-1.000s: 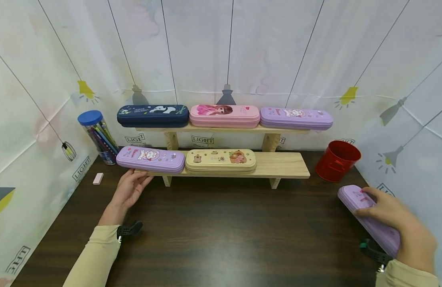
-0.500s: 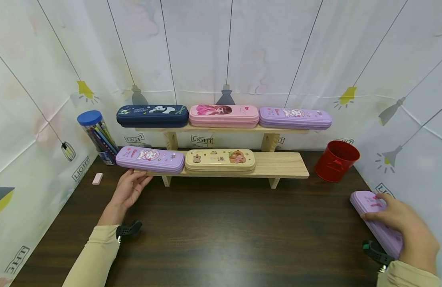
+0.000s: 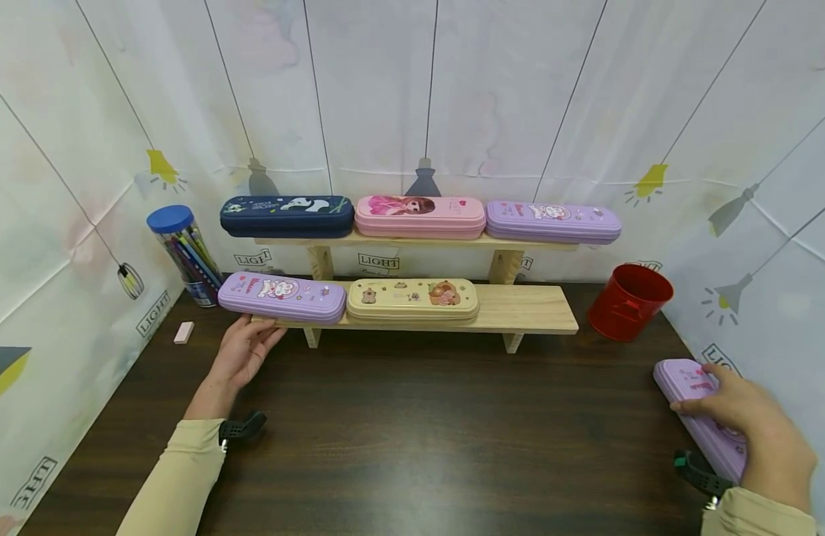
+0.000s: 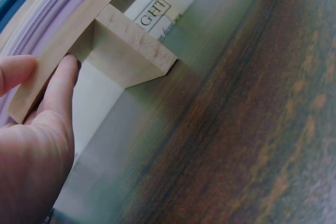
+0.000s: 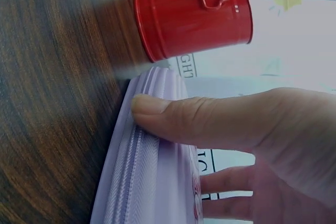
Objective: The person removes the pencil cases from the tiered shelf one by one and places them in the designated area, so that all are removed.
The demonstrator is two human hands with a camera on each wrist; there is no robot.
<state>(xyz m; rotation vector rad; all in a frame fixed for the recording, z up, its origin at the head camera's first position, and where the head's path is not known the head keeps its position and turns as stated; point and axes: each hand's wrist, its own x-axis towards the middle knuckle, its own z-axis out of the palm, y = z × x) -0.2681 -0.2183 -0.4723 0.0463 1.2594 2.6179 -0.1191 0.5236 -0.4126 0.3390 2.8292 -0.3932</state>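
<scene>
At the left end of the lower wooden shelf [image 3: 526, 305], my left hand [image 3: 241, 357] pinches the board's edge, thumb at the front face and fingers [image 4: 62, 87] beneath. A purple zip pencil case [image 3: 281, 296] lies on the board just above that hand. My right hand [image 3: 754, 424] grips another purple pencil case [image 3: 683, 376] at the table's right side, thumb on the zip side and fingers across to the other side. In the right wrist view this pencil case [image 5: 168, 182] lies flat close to the table. The hand covers part of its lid.
A yellow pencil case [image 3: 412, 299] lies mid-shelf. The upper shelf bears navy [image 3: 285, 216], pink [image 3: 419, 217] and purple [image 3: 553, 222] cases. A red bucket [image 3: 628, 301] stands right of the shelf. Left are a pencil tub [image 3: 185, 253] and an eraser [image 3: 183, 333]. Printed curtains enclose the table.
My right hand has moved the purple pencil case right and slightly nearer me, mostly in the first half second. My left hand has stayed at the shelf end.
</scene>
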